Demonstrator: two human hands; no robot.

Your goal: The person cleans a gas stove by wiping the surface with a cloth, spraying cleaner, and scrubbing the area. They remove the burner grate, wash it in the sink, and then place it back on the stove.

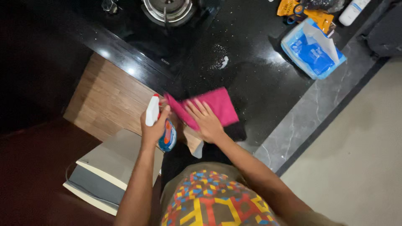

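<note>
My left hand (154, 127) grips a spray bottle (161, 125) with a white trigger head and a blue body, held over the counter's near edge. My right hand (205, 119) lies flat, fingers spread, on a magenta cloth (217, 104) that is pressed onto the black speckled countertop (251, 79). The cloth hangs slightly over the counter edge near the bottle. A patch of white foam (221, 60) sits on the counter just beyond the cloth.
A gas burner (167, 9) on a black glass hob is at the top. A blue plastic packet (312, 48), orange-handled scissors (303, 14) and a white bottle (354, 10) lie at the right. A wooden cabinet front (109, 98) and a grey box (104, 171) are below left.
</note>
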